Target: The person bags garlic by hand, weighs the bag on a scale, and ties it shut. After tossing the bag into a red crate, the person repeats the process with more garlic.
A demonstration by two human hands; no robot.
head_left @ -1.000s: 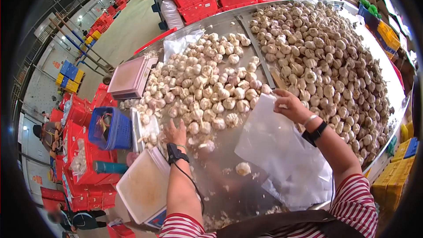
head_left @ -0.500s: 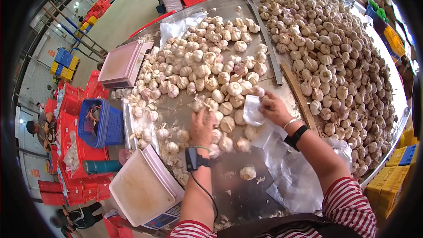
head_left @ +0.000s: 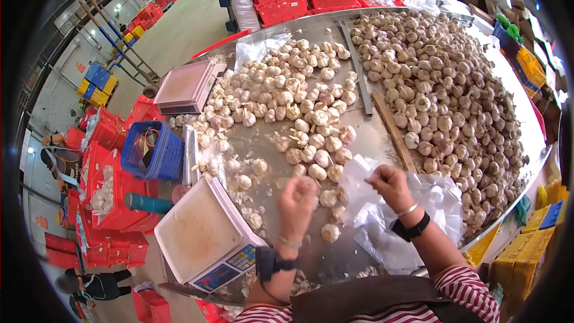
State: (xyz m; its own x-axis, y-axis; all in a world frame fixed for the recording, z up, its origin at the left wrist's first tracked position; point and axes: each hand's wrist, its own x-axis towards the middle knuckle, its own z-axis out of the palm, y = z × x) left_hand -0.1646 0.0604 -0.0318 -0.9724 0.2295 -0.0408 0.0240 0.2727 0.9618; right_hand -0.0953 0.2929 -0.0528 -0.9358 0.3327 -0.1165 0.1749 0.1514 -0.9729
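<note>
My right hand (head_left: 393, 188) has its fingers pinched together at the upper edge of a clear plastic bag (head_left: 360, 186), which hangs down over the steel tabletop. More crumpled plastic bags (head_left: 439, 206) lie under my right forearm. My left hand (head_left: 296, 206) is raised over the near part of the table, its fingers curled and smeared by motion, so I cannot make out whether anything is in them. Loose garlic bulbs (head_left: 318, 157) lie just beyond both hands. One garlic bulb (head_left: 330, 232) rests between my forearms.
A large garlic heap (head_left: 454, 96) fills the right side behind a wooden strip (head_left: 394, 131) and a metal bar (head_left: 357, 69). On the left are a near scale (head_left: 206, 233), a far scale (head_left: 188, 87), a blue basket (head_left: 152, 149) and red crates (head_left: 104, 185). Two people are beyond.
My left hand has drawn back from the garlic toward me. My right hand has moved slightly nearer and right, keeping the plastic bag's edge. Several bulbs near my hands have shifted.
</note>
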